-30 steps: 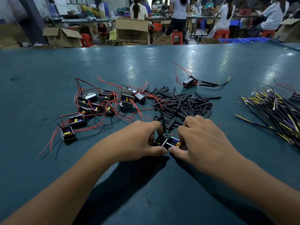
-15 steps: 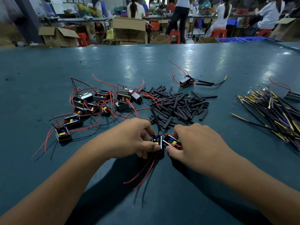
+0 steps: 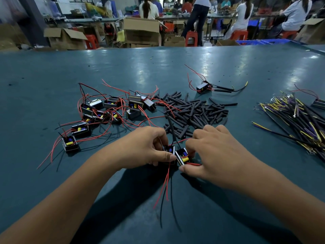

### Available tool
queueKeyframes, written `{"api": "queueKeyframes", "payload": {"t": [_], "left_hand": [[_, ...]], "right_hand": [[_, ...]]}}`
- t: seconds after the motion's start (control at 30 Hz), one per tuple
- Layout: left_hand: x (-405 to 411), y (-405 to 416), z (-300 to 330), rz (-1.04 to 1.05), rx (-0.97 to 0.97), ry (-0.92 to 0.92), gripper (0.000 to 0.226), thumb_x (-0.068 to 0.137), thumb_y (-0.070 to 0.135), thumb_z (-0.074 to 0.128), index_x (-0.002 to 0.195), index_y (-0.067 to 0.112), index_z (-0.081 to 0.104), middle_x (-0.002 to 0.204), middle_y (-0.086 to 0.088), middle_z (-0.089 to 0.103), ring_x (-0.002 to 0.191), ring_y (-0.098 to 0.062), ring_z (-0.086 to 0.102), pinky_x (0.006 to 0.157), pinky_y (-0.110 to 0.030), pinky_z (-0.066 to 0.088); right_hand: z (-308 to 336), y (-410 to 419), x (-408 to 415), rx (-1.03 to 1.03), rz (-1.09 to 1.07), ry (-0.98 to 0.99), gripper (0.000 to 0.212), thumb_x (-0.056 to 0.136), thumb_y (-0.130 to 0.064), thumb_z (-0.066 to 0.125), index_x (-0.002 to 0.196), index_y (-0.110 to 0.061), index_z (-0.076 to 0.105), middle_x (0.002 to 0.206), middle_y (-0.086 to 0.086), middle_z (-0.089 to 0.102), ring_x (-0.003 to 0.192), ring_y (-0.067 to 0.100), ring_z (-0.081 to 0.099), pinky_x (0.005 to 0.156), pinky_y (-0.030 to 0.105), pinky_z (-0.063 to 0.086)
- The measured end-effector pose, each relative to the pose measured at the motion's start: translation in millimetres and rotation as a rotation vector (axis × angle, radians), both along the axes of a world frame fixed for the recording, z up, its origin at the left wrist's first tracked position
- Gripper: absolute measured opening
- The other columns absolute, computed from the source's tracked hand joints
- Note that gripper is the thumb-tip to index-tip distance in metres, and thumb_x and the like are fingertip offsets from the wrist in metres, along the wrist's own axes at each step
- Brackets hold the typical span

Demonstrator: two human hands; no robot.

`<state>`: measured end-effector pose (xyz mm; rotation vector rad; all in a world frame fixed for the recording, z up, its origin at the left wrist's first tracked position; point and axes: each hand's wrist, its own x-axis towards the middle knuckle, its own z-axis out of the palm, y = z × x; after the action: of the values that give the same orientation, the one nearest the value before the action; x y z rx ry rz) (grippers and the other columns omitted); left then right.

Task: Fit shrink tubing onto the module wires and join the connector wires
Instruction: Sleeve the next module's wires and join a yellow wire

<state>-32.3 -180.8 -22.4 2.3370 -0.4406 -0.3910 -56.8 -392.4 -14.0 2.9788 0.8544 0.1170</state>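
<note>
Your left hand (image 3: 146, 148) curls around one small black module (image 3: 169, 152) at lower centre of the frame, thumb pressed along its near edge; your right hand (image 3: 212, 155) pinches a second module (image 3: 182, 156) just beside it, thumb and forefinger closed on its box-shaped body and a short red lead. The two modules touch side by side, each an open black box showing a yellow cylinder and a blue part inside. From them, thin leads (image 3: 166, 184) trail toward the bottom of the frame: about two red and two or three black, limp and slightly curved on the matte teal table (image 3: 52, 71). At centre left lies a loose cluster (image 3: 109, 110) of about eleven more modules, tangled in glossy red and black wires. To the right of that, at centre, sits a pile of tubing (image 3: 195, 111), dozens of short, dull black, straight cut pieces, too many to count. One finished module (image 3: 203, 87) lies apart at upper centre right, with two sleeved leads stretching right. At the right edge is a bundle of connector wires (image 3: 299, 120), black, yellow and purple, many with small metal ends, and one more module (image 3: 318, 103) touches its far side.
</note>
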Motion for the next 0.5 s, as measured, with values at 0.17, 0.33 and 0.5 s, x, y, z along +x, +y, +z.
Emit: {"api": "queueKeyframes", "payload": {"t": [0.17,0.33,0.5], "left_hand": [[0.7,2.9,1.0,-0.006,0.012,-0.025,0.034,0.078,0.04,0.082,0.092,0.018,0.059,0.074,-0.008,0.071,0.066,-0.024,0.07,0.067,-0.048,0.055],[2.5,4.2,1.7,-0.03,0.066,-0.056,0.033,0.078,0.044,0.081,0.091,0.021,0.061,0.073,-0.003,0.069,0.064,-0.019,0.065,0.065,-0.044,0.052],[2.8,7.3,1.6,-0.008,0.136,-0.13,0.035,0.074,0.053,0.08,0.09,0.028,0.063,0.076,0.008,0.063,0.059,-0.001,0.054,0.056,-0.018,0.042]], "right_hand": [[-3.9,9.5,-5.3,-0.037,-0.064,-0.112,0.045,0.087,-0.074,0.037,0.082,-0.03,0.049,0.081,-0.008,0.04,0.087,0.019,0.035,0.078,0.036,0.024],[-8.1,10.9,-3.1,0.045,-0.056,-0.067,0.045,0.089,-0.07,0.041,0.079,-0.027,0.05,0.071,-0.008,0.04,0.071,0.019,0.04,0.068,0.034,0.022],[0.5,-2.1,6.2,0.261,-0.033,0.175,0.057,0.075,-0.081,0.045,0.076,-0.025,0.057,0.077,-0.007,0.058,0.074,0.011,0.055,0.063,0.028,0.043]]}}
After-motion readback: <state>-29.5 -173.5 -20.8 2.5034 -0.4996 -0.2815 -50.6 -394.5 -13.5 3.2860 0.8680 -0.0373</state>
